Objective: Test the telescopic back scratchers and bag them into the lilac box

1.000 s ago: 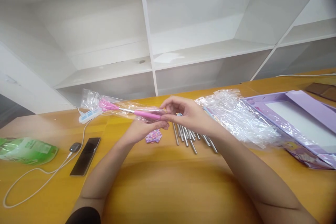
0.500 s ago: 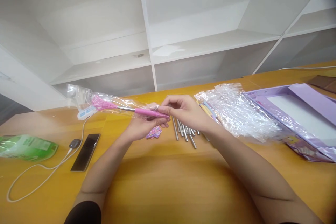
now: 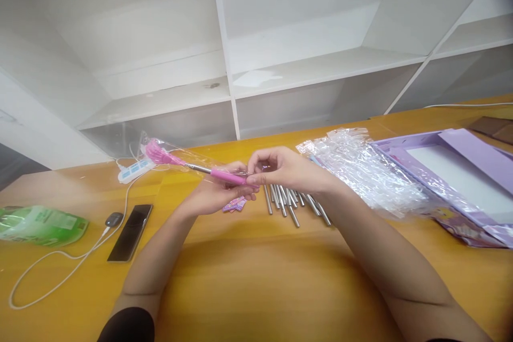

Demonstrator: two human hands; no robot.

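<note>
A slim pink-handled stick with a silver shaft and a pink fringed head lies inside a clear plastic bag. My left hand is closed round the handle from below, thumb on top. With thumb and fingertips, my right hand pinches at the bag's near end, by the handle's tip; how much of that is film or handle is hard to see. Below the hands, a small pink-purple patterned piece lies on the table. Several silver metal rods are spread beside it, partly behind my right wrist.
To the right sit a pile of clear plastic bags and a purple box. A phone, a white cable, a power strip and a green pouch are on the left. White shelving rises behind the table.
The fringed head has swung a little right and the handle now tilts more steeply. The bag's far end has drawn in, uncovering the power strip. My right forearm moved, showing more rods.
</note>
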